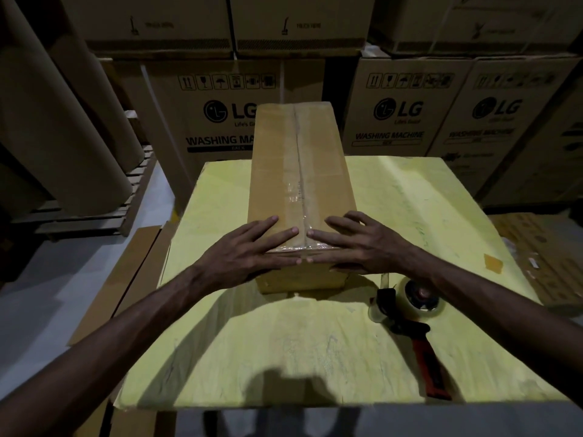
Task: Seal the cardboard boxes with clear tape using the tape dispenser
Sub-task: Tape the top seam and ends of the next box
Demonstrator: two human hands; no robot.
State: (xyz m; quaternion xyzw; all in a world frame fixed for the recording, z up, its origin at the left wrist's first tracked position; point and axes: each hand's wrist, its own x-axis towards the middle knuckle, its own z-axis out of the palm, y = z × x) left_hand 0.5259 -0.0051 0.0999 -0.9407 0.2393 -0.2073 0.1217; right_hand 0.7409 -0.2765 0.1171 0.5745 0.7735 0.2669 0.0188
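Both hands lie flat on the near end of the long cardboard box [299, 171], fingers straight and spread, gripping nothing. The left hand [249, 250] and right hand [359, 244] press down with fingertips almost meeting over the centre seam, thumbs folded over the near top edge. Beyond the fingertips a glossy, wrinkled strip of clear tape [295, 192] runs along that seam. The box stands lengthwise on a matte yellow tabletop [284, 348], with bare surface either side of the fingers. Just behind the right wrist lies the tape dispenser [410, 329] (its roll partly hidden by the forearm), red handle pointing toward the near table edge. Stacked LG washing-machine cartons [391, 121] wall in the far side.
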